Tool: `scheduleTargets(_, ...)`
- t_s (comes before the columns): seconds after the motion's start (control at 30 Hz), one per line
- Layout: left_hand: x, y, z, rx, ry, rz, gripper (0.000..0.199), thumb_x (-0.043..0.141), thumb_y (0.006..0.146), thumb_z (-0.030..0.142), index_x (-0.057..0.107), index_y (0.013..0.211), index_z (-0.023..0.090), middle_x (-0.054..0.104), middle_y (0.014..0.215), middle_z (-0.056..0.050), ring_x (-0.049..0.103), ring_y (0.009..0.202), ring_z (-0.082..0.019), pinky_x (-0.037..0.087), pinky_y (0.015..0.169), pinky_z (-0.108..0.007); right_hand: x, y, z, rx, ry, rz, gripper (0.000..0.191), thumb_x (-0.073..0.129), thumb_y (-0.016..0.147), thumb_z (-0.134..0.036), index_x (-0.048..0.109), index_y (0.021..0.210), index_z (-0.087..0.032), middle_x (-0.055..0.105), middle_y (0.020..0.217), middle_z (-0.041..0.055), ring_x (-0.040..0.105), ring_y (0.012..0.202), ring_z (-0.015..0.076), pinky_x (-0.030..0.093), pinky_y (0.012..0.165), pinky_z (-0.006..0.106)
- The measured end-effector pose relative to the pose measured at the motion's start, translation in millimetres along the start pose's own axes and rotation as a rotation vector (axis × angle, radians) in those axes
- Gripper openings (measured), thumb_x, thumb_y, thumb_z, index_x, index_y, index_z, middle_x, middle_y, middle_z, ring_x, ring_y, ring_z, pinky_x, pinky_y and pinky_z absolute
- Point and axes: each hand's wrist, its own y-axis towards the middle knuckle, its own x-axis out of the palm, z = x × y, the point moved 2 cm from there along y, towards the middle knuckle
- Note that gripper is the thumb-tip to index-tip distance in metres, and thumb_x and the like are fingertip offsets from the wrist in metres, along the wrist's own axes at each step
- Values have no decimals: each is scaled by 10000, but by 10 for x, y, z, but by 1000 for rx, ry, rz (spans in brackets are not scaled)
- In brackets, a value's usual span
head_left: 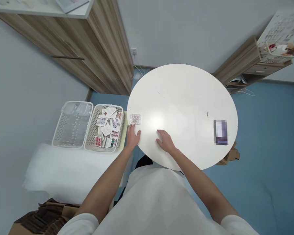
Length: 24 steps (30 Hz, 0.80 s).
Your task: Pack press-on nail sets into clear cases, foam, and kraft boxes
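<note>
A small clear case with pinkish pieces [135,119] lies flat near the left edge of the round white table [181,85]. My left hand [132,135] is just below this case, its fingertips at the case's lower edge and its thumb spread away. My right hand [166,141] rests over the table's near part, with thumb and fingers apart and nothing between them. Left of the table, a white basket [87,140] holds many patterned cards. Beside it stands another white basket [55,134] with clear plastic cases.
A pixelated item [220,132] lies at the table's right. Wooden cabinets [107,42] stand behind on the left, and a shelf unit [242,58] at the right. White wrapping [63,173] and folded cardboard [46,217] are at lower left.
</note>
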Motion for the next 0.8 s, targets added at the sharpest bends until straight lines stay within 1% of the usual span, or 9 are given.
scheduleTargets(0.07,-118,188,-88,-31,-68,49,460,443,790,281,389,1217,119,373,1277,-149,303,1226,-242,239,1033,-381,142,254,-202,53,200,-40,503,454,774,-299,343,1261,-242,452,1226,68,476,1069,185,409,882,358)
scheduleTargets(0.17,-210,396,-149,-76,-134,71,466,403,811,276,344,1250,133,335,1314,-140,279,1243,-242,251,1028,-392,317,573,-431,127,390,-24,521,512,745,-335,366,1241,-273,420,1251,53,441,1114,189,427,871,354)
scheduleTargets(0.27,-202,554,-185,-26,-126,6,504,413,804,268,306,1278,135,290,1356,-126,215,1277,-251,220,1042,-410,465,788,-556,201,514,-33,591,552,718,-368,342,1261,-269,301,1346,59,349,1202,208,422,892,353)
scheduleTargets(0.33,-169,637,-211,26,-98,-64,514,429,791,247,313,1278,127,314,1349,-125,225,1274,-260,204,1047,-424,549,877,-588,252,572,-43,638,563,710,-373,307,1285,-262,222,1388,64,333,1216,220,432,886,355)
scheduleTargets(0.4,-147,690,-231,51,-77,-101,503,430,785,227,336,1267,119,369,1315,-130,278,1248,-264,216,1040,-430,613,932,-601,280,613,-41,663,569,707,-362,287,1297,-254,207,1398,67,344,1210,222,430,892,358)
scheduleTargets(0.53,-159,705,-223,72,-70,-109,474,432,784,225,382,1245,123,439,1252,-128,357,1194,-263,274,1007,-416,668,977,-624,295,651,-28,657,580,696,-343,310,1287,-238,266,1378,68,367,1194,222,418,906,363)
scheduleTargets(0.6,-171,688,-210,29,-108,-116,476,447,780,238,392,1239,127,465,1218,-130,420,1138,-252,334,962,-394,659,968,-631,303,646,-15,647,586,687,-343,333,1273,-237,291,1364,68,374,1185,222,419,901,363)
scheduleTargets(0.7,-173,659,-185,-76,-240,-114,520,488,767,279,375,1251,124,508,1144,-127,531,972,-203,429,843,-328,599,900,-602,308,614,41,617,582,685,-339,354,1252,-255,345,1326,62,393,1160,207,418,896,362)
scheduleTargets(0.8,-140,615,-127,-142,-398,-142,598,513,760,319,316,1291,128,568,987,-90,577,784,-144,458,736,-275,488,761,-520,288,571,127,565,565,689,-314,382,1222,-268,394,1282,54,430,1108,190,425,879,356)
